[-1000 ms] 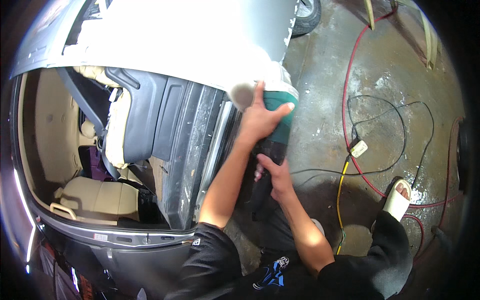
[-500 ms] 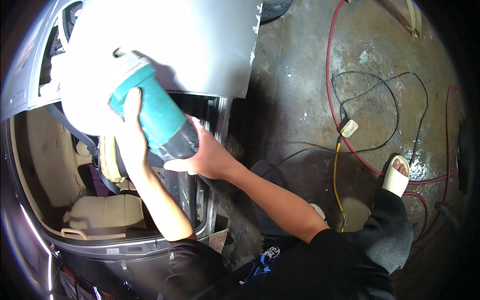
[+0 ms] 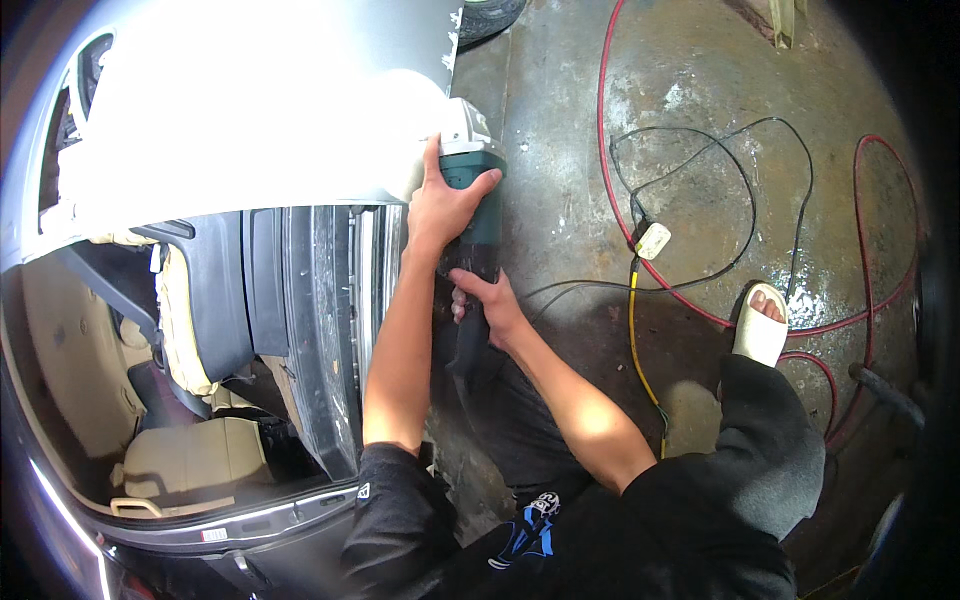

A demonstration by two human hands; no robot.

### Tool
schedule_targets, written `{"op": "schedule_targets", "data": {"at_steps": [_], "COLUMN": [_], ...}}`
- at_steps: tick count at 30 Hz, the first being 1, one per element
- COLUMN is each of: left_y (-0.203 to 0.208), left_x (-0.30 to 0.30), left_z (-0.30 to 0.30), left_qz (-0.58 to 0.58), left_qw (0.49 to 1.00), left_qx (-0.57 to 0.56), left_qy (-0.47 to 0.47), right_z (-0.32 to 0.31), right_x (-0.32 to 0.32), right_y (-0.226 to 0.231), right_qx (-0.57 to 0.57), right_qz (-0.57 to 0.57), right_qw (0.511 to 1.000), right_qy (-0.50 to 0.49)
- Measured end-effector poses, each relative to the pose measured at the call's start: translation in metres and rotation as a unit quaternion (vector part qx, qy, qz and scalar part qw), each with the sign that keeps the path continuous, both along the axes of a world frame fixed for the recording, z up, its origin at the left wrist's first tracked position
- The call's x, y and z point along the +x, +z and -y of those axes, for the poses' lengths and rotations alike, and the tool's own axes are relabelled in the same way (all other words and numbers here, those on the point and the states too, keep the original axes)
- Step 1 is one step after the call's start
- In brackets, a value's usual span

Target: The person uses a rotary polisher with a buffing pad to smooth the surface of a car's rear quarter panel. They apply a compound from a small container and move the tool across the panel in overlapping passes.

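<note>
A teal and black power polisher is held in both my hands beside the right edge of a silver car panel. Its pale round pad is over the panel and partly lost in the glare, so I cannot tell whether it touches. My left hand is closed around the teal body just below the light metal head, with the thumb across the top. Lower down, my right hand grips the black rear handle. The fingers under the tool are partly hidden.
Left of my arms is the car's open doorway, with a beige seat and a dark sill. On the concrete floor to the right lie a red hose, a looped black cord and a white connector on a yellow cable. A tyre shows at the top.
The polisher has moved right, from over the panel's middle to its right edge, and turned more upright. Both hands stay on it. The view has shifted a little.
</note>
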State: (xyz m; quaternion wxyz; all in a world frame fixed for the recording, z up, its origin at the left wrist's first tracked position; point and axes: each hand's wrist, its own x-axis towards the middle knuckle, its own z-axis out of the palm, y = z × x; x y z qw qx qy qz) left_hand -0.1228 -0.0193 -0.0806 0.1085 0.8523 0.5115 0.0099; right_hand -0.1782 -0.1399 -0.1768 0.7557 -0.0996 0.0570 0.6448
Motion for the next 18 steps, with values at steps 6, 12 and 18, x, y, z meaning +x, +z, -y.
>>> {"op": "schedule_targets", "data": {"at_steps": [6,12,18], "left_y": [0.082,0.194,0.188], "left_x": [-0.019,-0.051,-0.092], "left_z": [0.002,0.037,0.049], "left_qz": [0.101,0.153,0.191], "left_qw": [0.992,0.960,0.961], "left_qx": [0.025,0.233,0.197], "left_qy": [-0.066,-0.011,-0.029], "right_z": [-0.015,-0.017,-0.011], "right_x": [-0.005,-0.001,-0.043], "right_y": [0.051,0.132,0.120], "right_qx": [0.079,0.161,0.133], "right_qz": [0.088,0.188,0.317], "right_qw": [0.990,0.968,0.927], "right_qy": [-0.081,-0.039,-0.150]}}
